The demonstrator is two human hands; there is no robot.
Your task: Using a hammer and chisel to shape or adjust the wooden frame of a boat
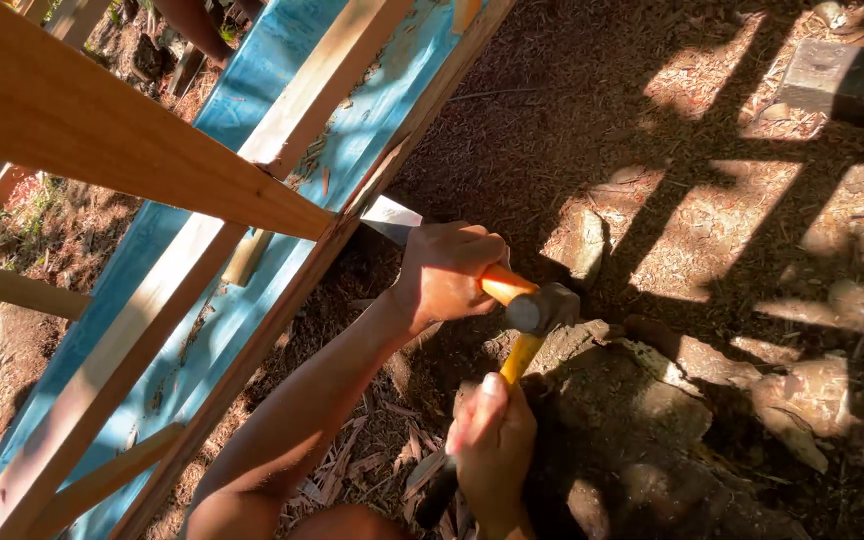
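Yellow-orange handle, dark metal head: one hammer (532, 315), held in both hands over bare ground near the lower middle of the view. Right hand (492, 445), grip closed tight around the lower handle, thumb laid along the shaft; a dark end of the handle shows below the fist. Left hand (447, 270), grip closed around a second orange handle (504, 285) that meets the hammer head; this looks to be a chisel whose flat pale blade (390, 218) runs up-left to the edge of the frame, though the join is hidden by the fingers. Timber frame (152, 170): pale wooden rails and crosspieces, slanting from lower left to upper middle, with a blue panel (252, 300) behind the rails. Ground (712, 230): brown soil and wood chips, barred with sun and shadow; several stones (792, 400) at right, dry leaves (382, 450) beneath the forearms. Grey block (847, 80) at upper right corner.
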